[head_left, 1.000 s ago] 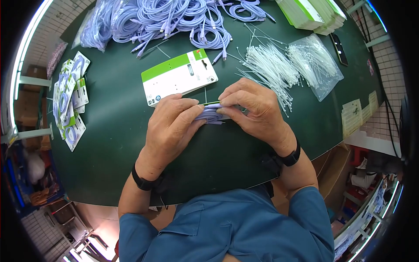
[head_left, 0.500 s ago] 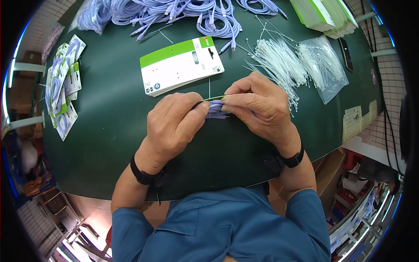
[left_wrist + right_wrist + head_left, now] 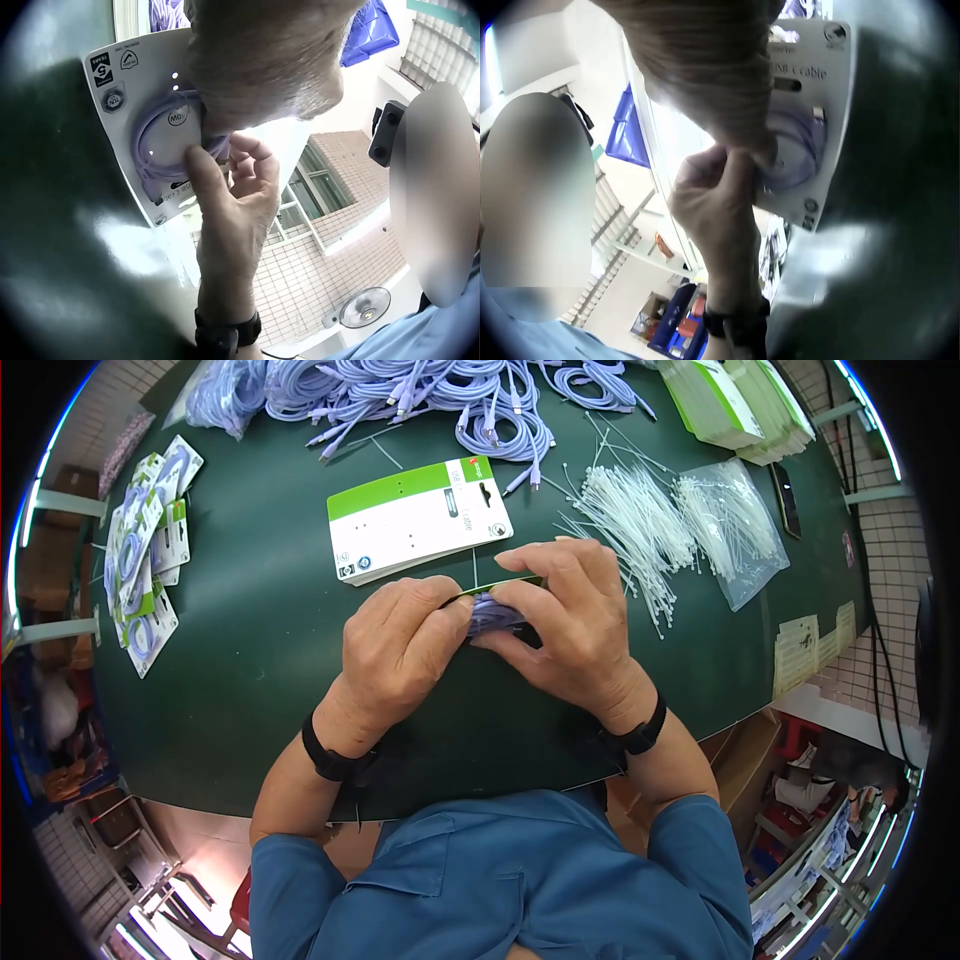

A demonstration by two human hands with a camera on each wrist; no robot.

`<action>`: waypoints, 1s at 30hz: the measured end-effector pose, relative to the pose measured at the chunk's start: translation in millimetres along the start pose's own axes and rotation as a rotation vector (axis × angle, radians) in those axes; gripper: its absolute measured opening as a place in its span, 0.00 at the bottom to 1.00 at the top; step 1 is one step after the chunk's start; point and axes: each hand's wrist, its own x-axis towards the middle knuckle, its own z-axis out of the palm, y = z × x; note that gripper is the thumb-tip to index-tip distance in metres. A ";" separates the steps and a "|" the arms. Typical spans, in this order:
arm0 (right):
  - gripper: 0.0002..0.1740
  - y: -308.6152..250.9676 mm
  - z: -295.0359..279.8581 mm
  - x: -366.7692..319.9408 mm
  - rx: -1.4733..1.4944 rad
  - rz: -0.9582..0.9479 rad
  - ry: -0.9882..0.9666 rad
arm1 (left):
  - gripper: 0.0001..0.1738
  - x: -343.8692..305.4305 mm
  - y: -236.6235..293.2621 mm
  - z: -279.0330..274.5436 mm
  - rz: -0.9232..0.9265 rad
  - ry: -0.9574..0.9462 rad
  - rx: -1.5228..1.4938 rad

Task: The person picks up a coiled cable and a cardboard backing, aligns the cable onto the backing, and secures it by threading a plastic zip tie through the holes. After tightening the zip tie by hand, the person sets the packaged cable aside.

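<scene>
The purple cable coil [image 3: 494,614] is at the middle of the head frame, lying against the face of a white card [image 3: 161,139], between my two hands. My left hand [image 3: 400,640] is closed in a pinch on the left end of the card and coil. My right hand [image 3: 565,622] pinches the coil from the other side, thumb below. One thin pale strip [image 3: 475,567] shows just beyond the card's edge; it looks to me like a cable tie.

I judge that the step in hand is fixing the coil on the card. The next move calls for keeping the coil pressed flat while the tie is drawn tight; how it is threaded, I cannot see.

Just above my hands, on the bench [image 3: 250,690], lies a stack of cards [image 3: 420,515]. Loose ties [image 3: 640,520] are right of it, carded cables [image 3: 150,550] at the left, and more cables [image 3: 400,390] at the top.
</scene>
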 end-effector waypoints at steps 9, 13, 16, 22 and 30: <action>0.27 5.8 17.6 -9.4 0.017 0.046 0.004 | 0.13 -4.3 -1.3 0.2 -0.014 -0.008 -0.003; 0.27 10.7 20.0 -9.9 0.062 -0.011 0.009 | 0.13 -9.6 -3.8 -1.2 0.008 0.000 -0.007; 0.27 11.6 21.5 -12.7 0.071 -0.022 0.021 | 0.13 -10.0 -1.5 -2.3 -0.005 -0.005 -0.029; 0.26 10.1 17.8 -7.8 0.059 -0.065 0.061 | 0.12 -5.8 -3.5 -3.0 0.029 0.049 -0.008; 0.27 7.6 14.5 -13.3 0.013 -0.073 0.081 | 0.13 -8.8 2.3 -3.8 -0.007 0.052 -0.012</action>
